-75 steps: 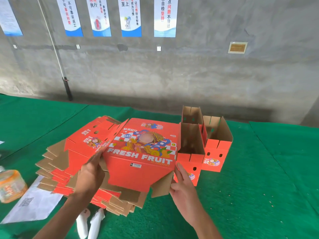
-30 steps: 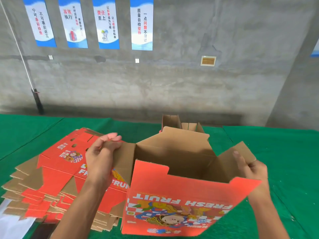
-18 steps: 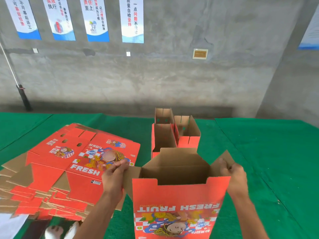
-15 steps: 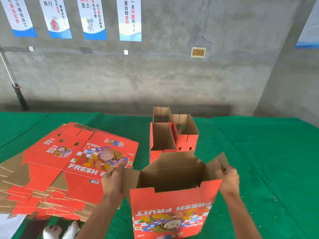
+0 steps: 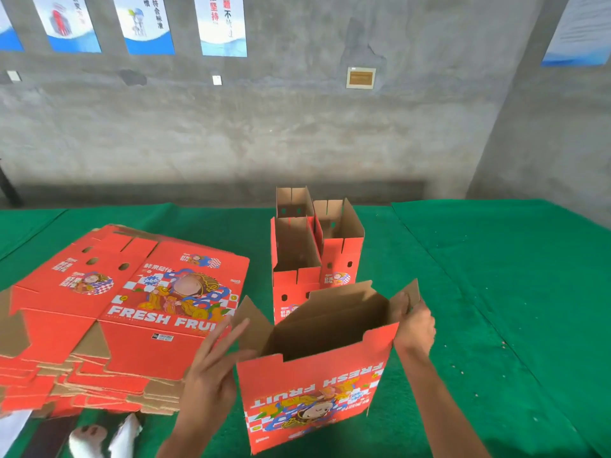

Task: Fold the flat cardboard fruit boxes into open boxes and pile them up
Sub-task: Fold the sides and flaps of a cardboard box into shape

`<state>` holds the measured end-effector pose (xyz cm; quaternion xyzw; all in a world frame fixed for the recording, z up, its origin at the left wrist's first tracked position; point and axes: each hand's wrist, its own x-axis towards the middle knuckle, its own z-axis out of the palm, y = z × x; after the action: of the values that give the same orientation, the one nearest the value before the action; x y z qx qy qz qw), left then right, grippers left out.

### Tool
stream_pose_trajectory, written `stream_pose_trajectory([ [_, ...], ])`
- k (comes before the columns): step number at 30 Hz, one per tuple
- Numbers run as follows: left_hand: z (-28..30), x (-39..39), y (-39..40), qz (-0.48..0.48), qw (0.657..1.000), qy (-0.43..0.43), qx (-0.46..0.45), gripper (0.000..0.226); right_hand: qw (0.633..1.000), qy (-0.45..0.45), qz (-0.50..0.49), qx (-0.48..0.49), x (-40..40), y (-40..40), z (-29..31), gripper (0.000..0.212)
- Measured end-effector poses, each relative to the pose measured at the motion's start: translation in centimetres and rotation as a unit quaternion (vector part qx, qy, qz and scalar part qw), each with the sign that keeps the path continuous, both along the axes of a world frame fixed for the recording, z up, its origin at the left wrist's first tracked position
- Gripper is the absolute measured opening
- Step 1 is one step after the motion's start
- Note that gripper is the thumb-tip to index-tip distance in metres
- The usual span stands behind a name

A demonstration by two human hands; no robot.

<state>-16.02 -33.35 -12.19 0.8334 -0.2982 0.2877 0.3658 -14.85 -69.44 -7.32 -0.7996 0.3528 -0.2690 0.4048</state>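
Observation:
A red "FRESH FRUIT" cardboard box [image 5: 314, 391] stands opened up in front of me, print upside down, brown inside showing. My right hand [image 5: 415, 328] grips its right end flap at the top corner. My left hand [image 5: 215, 368] is beside the left end flap with fingers straight and spread, touching or just off the cardboard. A pile of flat red boxes [image 5: 115, 312] lies on the left. Behind the held box stand several folded open boxes [image 5: 307, 249], upright and close together.
Green felt [image 5: 496, 292] covers the work surface, with a seam running diagonally on the right. A concrete wall with posters rises behind. White shoes [image 5: 102, 438] and a sheet of paper show at the lower left below the flat pile.
The box has come down and nearer to me. My left hand has let go of the left flap and its fingers have straightened. My right hand keeps its grip on the right flap.

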Motion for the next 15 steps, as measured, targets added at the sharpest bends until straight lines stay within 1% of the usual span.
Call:
stream_pose_trajectory([
  [2, 0.3, -1.4, -0.6, -0.022, 0.998, 0.049, 0.022, 0.039, 1.000, 0.008, 0.008, -0.002, 0.2, -0.1, 0.1, 0.041],
  [4, 0.7, -2.2, -0.8, -0.031, 0.991, 0.126, -0.021, 0.044, 1.000, 0.006, 0.014, -0.004, 0.3, -0.3, 0.1, 0.040],
  [6, 0.9, -2.5, -0.7, -0.033, 0.986, 0.157, -0.053, 0.051, 1.000, -0.003, 0.019, -0.005, 0.4, -0.5, -0.1, 0.039],
  [7, 0.8, -2.5, -0.7, -0.030, 0.986, 0.158, -0.046, 0.055, 1.000, -0.007, 0.022, -0.006, 0.5, -0.5, -0.1, 0.038],
  [9, 0.5, -2.4, -1.3, 0.008, 0.986, 0.166, -0.023, 0.058, 0.999, -0.020, 0.033, 0.000, 0.7, -0.6, -0.2, 0.039],
  [10, 0.4, -2.3, -1.9, 0.052, 0.981, 0.185, -0.025, 0.058, 0.999, -0.030, 0.039, 0.009, 0.8, -0.7, -0.3, 0.039],
  [12, 0.4, -2.0, -3.3, 0.150, 0.959, 0.233, -0.057, 0.061, 0.997, -0.047, 0.045, 0.033, 1.0, -1.1, -0.7, 0.040],
  [14, 0.5, -1.5, -4.6, 0.177, 0.947, 0.253, -0.090, 0.063, 0.994, -0.055, 0.068, 0.073, 0.8, -1.5, -0.9, 0.037],
  [15, 0.7, -1.2, -5.1, 0.171, 0.949, 0.249, -0.094, 0.063, 0.989, -0.066, 0.090, 0.099, 0.8, -1.8, -0.9, 0.030],
])
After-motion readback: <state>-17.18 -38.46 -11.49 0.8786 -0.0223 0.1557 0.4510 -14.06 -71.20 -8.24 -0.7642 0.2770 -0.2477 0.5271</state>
